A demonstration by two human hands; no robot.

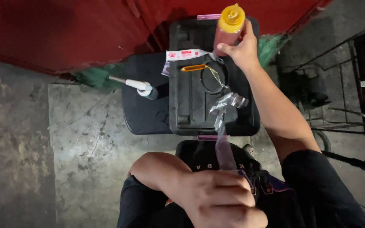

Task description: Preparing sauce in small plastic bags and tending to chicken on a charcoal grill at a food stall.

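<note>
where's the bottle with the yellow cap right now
In the head view it is at top centre, held in the right hand: the bottle stands over the far edge of the black case.

left hand cut off by bottom edge, blurred, its grip hidden

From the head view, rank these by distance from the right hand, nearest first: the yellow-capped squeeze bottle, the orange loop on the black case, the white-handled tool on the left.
1. Yellow-capped squeeze bottle: gripped in the right hand, top centre.
2. Orange loop: on the black case, just left of that hand.
3. White-handled tool: farthest left, on the dark seat.
</note>
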